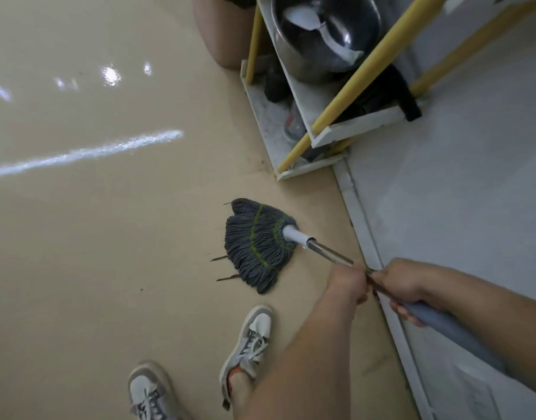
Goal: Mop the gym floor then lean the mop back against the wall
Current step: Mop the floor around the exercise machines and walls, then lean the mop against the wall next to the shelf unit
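Fingers of the left hand [348, 283] were curled round the mop's metal shaft [330, 253] and those of the right hand [403, 287] round its grey grip [442, 325] just behind, the mop head [256, 247] lying spread on the beige floor [109, 237] near the wall [457, 192] and a white rack [360, 127].

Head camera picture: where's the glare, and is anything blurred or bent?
Head view: a glare streak and bright spots on the glossy floor at left; the rack up top looks soft and tilted by the wide angle; the mop is sharp.
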The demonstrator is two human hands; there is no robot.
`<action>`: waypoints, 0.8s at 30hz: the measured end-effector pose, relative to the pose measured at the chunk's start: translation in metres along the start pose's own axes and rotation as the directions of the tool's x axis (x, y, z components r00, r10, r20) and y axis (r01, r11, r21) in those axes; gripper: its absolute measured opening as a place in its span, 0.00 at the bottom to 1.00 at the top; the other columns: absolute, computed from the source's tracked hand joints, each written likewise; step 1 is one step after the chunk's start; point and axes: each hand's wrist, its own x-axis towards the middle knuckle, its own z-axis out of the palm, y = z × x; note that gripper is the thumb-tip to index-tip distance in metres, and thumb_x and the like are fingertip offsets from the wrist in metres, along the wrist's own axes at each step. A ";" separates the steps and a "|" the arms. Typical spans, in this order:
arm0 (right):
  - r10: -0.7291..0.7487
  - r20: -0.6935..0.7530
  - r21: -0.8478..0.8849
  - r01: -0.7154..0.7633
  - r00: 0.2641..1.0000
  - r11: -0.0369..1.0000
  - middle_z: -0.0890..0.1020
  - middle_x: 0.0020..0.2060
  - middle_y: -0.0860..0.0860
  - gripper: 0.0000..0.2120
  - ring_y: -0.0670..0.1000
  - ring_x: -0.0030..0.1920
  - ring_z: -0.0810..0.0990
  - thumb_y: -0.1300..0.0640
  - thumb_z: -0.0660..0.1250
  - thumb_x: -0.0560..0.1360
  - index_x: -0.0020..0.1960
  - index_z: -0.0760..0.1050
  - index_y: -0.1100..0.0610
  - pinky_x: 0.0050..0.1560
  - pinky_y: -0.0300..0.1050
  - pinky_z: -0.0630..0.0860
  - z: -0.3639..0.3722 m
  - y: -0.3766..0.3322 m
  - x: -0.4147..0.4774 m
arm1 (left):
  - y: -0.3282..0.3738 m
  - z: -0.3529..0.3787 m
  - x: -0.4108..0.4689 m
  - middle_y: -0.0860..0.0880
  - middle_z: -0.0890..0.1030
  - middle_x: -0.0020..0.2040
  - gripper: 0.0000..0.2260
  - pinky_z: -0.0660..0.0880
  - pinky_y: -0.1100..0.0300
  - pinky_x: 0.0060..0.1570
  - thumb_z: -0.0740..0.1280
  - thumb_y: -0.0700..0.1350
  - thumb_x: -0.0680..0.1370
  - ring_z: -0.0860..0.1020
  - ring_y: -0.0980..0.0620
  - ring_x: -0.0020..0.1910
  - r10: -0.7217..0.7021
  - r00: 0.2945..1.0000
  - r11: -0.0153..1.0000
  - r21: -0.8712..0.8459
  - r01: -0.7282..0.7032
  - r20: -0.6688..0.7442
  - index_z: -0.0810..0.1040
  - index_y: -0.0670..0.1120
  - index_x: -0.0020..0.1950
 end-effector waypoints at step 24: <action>-0.141 -0.309 -0.812 -0.183 0.941 0.555 0.79 0.60 0.49 0.18 0.54 0.57 0.79 0.56 0.64 0.76 0.65 0.75 0.52 0.55 0.50 0.76 -0.093 -0.035 -0.127 | 0.095 0.032 -0.128 0.45 0.80 0.60 0.17 0.74 0.53 0.62 0.70 0.38 0.73 0.78 0.48 0.60 0.673 0.654 0.392 0.583 -0.711 0.346 0.78 0.42 0.62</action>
